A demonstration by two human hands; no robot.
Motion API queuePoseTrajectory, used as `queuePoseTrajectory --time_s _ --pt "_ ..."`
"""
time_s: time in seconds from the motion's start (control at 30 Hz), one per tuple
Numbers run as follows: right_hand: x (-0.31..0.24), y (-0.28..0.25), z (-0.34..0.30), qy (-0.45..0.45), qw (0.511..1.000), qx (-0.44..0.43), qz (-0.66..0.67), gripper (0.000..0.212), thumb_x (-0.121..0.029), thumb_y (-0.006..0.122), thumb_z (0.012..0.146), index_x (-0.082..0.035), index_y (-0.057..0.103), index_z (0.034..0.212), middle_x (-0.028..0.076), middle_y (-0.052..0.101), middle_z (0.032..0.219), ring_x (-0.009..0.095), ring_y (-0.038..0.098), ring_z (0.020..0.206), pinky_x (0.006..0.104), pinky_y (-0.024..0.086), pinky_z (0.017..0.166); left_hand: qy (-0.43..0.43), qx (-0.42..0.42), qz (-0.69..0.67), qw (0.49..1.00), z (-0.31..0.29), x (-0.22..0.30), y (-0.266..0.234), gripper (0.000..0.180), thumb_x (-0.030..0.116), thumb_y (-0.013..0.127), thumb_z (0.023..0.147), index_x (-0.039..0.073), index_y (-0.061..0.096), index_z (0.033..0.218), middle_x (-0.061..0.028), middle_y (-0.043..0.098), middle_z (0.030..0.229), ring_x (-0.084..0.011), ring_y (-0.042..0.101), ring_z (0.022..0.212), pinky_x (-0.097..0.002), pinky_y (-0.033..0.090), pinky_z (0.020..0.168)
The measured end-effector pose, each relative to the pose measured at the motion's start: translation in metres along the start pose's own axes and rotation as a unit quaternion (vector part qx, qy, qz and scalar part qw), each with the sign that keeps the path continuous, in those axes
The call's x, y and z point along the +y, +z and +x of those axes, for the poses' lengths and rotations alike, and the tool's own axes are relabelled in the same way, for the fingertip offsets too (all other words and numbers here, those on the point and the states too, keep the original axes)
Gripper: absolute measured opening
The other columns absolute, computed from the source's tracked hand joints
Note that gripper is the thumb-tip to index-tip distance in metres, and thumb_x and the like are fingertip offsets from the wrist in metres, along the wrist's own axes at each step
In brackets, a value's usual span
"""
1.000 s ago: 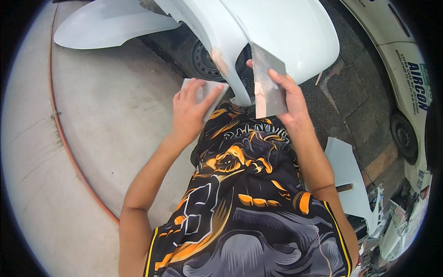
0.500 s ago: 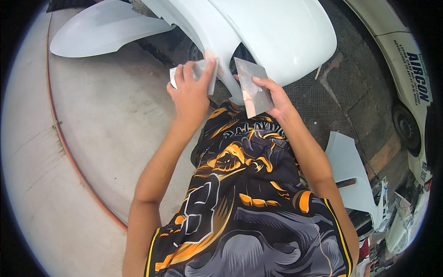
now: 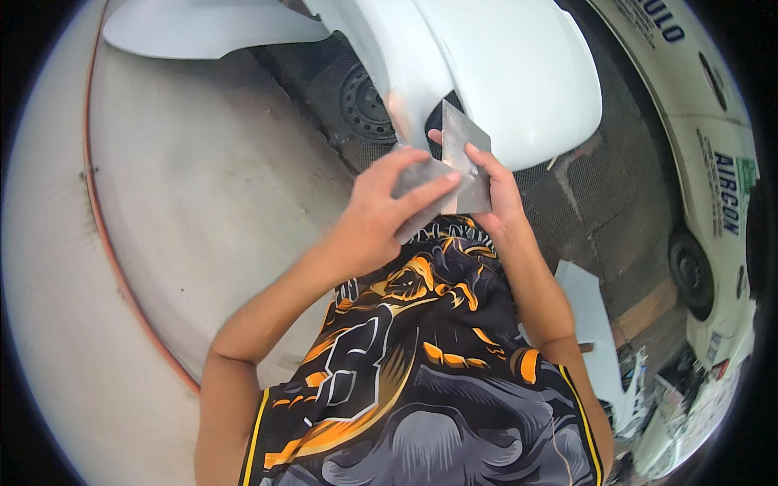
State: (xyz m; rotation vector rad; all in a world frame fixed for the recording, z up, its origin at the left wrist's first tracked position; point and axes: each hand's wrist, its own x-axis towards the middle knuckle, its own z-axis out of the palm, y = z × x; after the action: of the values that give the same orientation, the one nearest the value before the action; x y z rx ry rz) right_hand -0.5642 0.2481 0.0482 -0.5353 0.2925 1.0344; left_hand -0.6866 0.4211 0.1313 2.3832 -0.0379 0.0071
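My left hand (image 3: 374,206) grips a flat grey putty spreader (image 3: 422,217), its fingers pressed over the top face. The spreader's edge meets or overlaps a second flat grey metal plate (image 3: 465,131), held upright and tilted in my right hand (image 3: 504,193). My right thumb lies across the face of this plate, and the other fingers are mostly behind it. Pinkish filler shows along the plate's lower left. Just beyond both hands, a white car body panel (image 3: 417,73) carries a pinkish patch of filler near its lower edge.
At the far left juts a white fender-like panel (image 3: 203,28). A wheel (image 3: 365,101) sits under the car. Another white panel (image 3: 582,304) stands low at the right, and a pale parked vehicle (image 3: 697,154) lines the right side. An orange hose (image 3: 108,231) curves along the left floor.
My left hand has moved right and down, away from the white panel, bringing its spreader onto the plate in my right hand. The view has shifted, so the car panels appear higher.
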Motion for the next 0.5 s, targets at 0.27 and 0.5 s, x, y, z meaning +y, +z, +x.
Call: queuePoseTrajectory --time_s 0.27,0.5 --pt "-0.033 0.000 -0.009 -0.090 0.992 0.011 -0.089 0.069 -0.016 0.058 0.099 0.002 0.031 0.159 0.029 0.047 0.156 0.020 0.070 0.113 0.0277 0.059 0.090 -0.020 0.124 -0.038 0.991 -0.011 -0.098 -0.001 0.066 -0.010 0.063 0.088 0.016 0.056 0.148 -0.0145 0.052 0.143 -0.0366 0.052 0.135 -0.0457 0.042 0.114" --pt "-0.018 -0.034 -0.001 0.004 0.987 0.082 -0.139 0.072 -0.021 0.064 0.096 -0.002 0.035 0.159 0.026 0.051 0.154 0.021 0.066 0.113 0.0317 0.057 0.094 -0.062 0.135 -0.189 0.971 0.016 -0.139 0.013 0.064 -0.016 0.053 0.091 0.011 0.055 0.149 -0.0140 0.055 0.141 -0.0308 0.055 0.133 -0.0383 0.042 0.115"
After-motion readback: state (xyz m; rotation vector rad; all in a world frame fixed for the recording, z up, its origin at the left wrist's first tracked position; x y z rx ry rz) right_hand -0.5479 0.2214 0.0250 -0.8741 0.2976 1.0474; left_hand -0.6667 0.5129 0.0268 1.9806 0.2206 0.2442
